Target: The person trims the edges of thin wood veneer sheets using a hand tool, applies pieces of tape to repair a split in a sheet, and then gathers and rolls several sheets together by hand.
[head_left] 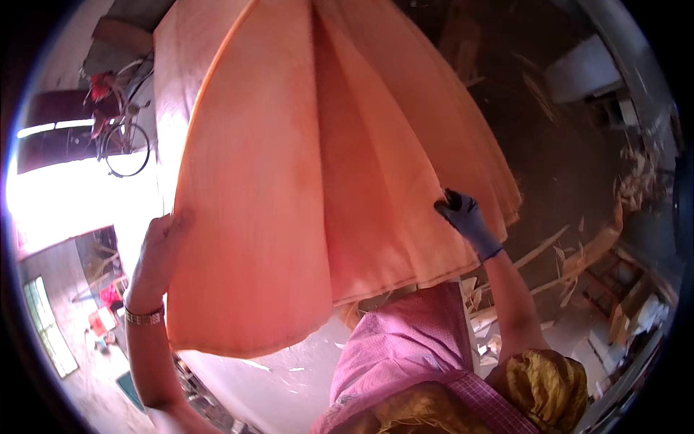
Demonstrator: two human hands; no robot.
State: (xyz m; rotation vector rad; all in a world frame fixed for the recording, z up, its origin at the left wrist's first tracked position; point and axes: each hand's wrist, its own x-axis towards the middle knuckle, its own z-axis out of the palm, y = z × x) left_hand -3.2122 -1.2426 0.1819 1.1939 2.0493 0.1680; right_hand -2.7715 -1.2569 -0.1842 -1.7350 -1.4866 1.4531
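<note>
A large, thin orange sheet (253,188), which looks like wood veneer with a faint grain, hangs in wavy folds before me. Its curved lower edge comes down near my lap. My left hand (160,249), bare with a banded watch at the wrist, is closed on the sheet's left edge, its fingertips partly blurred against the orange. My right hand (463,215) wears a blue-grey glove with dark fingers. It pinches the edge of a fold on the right side. Further orange layers (441,108) spread behind that fold; how many sheets there are I cannot tell.
Long pale wood strips (549,253) and scraps litter the dark floor at the right. A bicycle (124,134) stands far left by a bright opening. A pale surface (267,383) lies below the sheet. My pink checked apron (405,333) is close beneath it.
</note>
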